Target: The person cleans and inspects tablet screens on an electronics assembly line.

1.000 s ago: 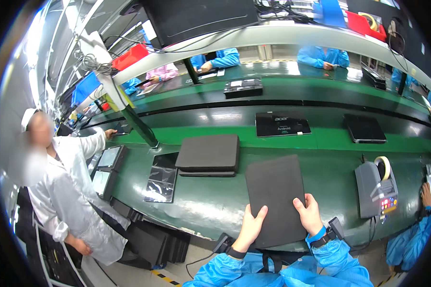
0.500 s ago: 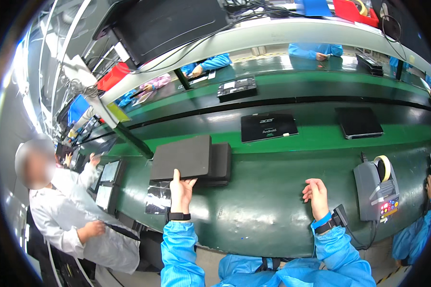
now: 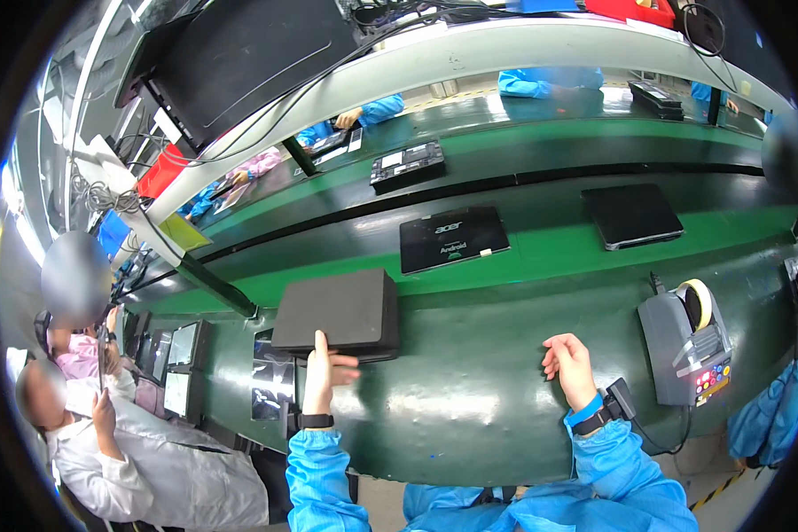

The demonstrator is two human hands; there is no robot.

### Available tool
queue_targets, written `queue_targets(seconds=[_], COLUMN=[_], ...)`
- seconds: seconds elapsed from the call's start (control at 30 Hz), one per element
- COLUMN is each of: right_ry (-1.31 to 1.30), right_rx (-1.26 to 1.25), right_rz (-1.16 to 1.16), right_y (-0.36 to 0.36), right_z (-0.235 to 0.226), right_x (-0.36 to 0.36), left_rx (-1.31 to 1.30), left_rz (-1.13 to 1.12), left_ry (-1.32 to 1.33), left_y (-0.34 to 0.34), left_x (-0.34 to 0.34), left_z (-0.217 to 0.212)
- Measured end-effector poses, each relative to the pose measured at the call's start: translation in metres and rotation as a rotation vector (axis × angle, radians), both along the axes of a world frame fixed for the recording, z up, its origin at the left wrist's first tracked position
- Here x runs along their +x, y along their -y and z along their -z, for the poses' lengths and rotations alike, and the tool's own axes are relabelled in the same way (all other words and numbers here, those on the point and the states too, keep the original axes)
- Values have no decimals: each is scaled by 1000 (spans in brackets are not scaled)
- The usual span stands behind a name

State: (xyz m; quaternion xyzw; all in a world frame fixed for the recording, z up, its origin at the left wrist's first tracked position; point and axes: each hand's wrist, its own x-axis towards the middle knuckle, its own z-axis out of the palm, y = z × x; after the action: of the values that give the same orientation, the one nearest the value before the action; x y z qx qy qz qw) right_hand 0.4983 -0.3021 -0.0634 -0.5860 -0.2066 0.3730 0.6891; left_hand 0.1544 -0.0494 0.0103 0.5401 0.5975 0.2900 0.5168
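A stack of dark grey flat slabs (image 3: 337,310), their material hard to tell, lies on the green bench left of centre. At its front edge is my left hand (image 3: 330,372), thumb up against the edge and fingers apart, with nothing gripped. My right hand (image 3: 570,368) hovers over the bench further right, fingers loosely bent and holding nothing. Left of the stack lies a shiny dark panel (image 3: 272,395), partly behind the slabs. A black tablet (image 3: 454,246) with writing on its screen lies beyond the stack.
A grey tape dispenser (image 3: 674,341) with a tape roll stands at the right, its cable running off the front edge. A black flat device (image 3: 631,215) lies at the back right. Overhead runs a white shelf (image 3: 434,64). A person in white (image 3: 151,461) is at the left.
The upper slab, held offset in my left hand before, now rests squarely on the lower one. My left hand has loosened its hold. The whole view has shifted slightly.
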Motion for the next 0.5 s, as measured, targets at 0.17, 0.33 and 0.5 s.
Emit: queue_targets(seconds=[0.17,0.33,0.5], right_ry=[13,25,9], right_rx=[-19,-3,31], right_rz=[-8,-15,10], right_y=[-3,-5,-4], right_z=[8,11,16], right_x=[-2,-3,-5], left_rx=[272,-93,-101], left_rz=[126,780,865], left_ry=[-272,313,645], left_y=[35,104,80], left_x=[9,166,355], left_z=[-8,-45,-5])
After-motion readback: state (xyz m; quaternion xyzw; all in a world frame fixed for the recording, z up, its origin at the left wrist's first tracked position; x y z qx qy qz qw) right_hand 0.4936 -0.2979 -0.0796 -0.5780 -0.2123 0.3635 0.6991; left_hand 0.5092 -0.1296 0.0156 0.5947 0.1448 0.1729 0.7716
